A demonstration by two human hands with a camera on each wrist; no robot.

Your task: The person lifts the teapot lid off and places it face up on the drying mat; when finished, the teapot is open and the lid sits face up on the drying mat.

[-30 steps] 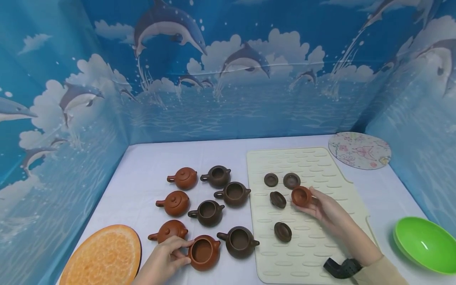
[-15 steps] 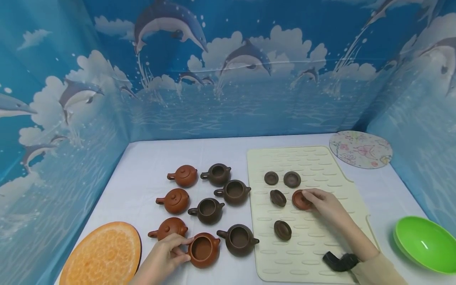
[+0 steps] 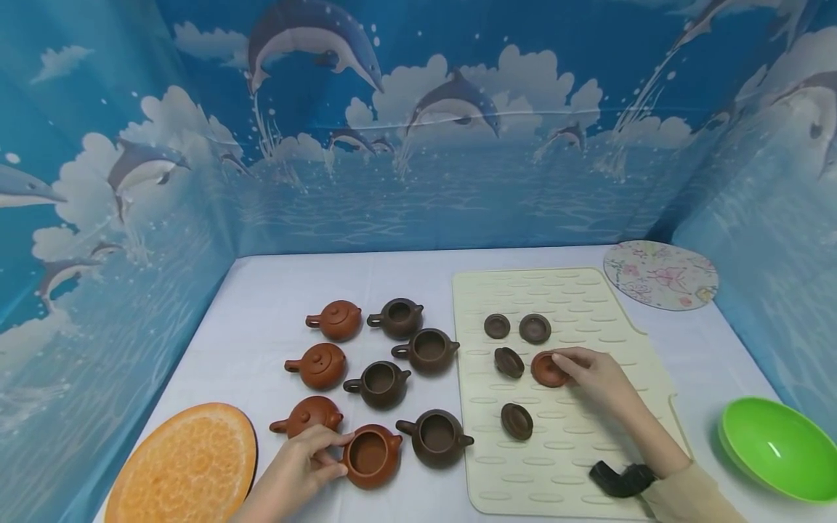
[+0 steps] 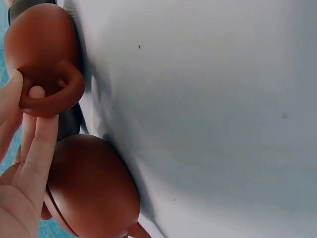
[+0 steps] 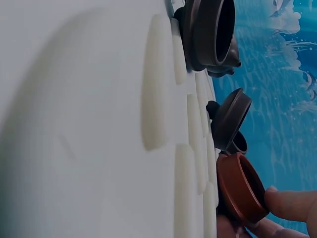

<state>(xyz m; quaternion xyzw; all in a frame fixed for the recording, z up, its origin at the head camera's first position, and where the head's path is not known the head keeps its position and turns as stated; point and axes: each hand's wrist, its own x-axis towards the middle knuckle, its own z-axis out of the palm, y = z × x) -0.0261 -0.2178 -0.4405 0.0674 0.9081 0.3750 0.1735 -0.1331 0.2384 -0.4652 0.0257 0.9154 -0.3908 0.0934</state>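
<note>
In the head view my left hand (image 3: 294,465) holds a lidless reddish-brown clay teapot (image 3: 381,478) at its handle side. Fingers and thumb grip the loop handle (image 4: 74,89) in the left wrist view. Over the pale mat, my right hand (image 3: 601,381) pinches a reddish-brown teapot lid (image 3: 548,370), hollow side up. Seen from the right wrist, thumb and fingers hold that lid (image 5: 240,188) by its edge, low at the mat. Several dark brown lids, including one lid (image 3: 508,362) just left of it, lie on the mat, some tilted.
Several dark lidless teapots (image 3: 437,444) stand left of the mat (image 3: 562,465). Farther left are lidded reddish teapots (image 3: 323,367). An orange round board (image 3: 183,465), a green bowl (image 3: 778,450), a floral oval board (image 3: 660,276) and a black curved object (image 3: 621,481) lie around.
My right hand has turned over and lowered the reddish lid to the mat, then shifted slightly left with it. The left hand keeps its grip on the teapot.
</note>
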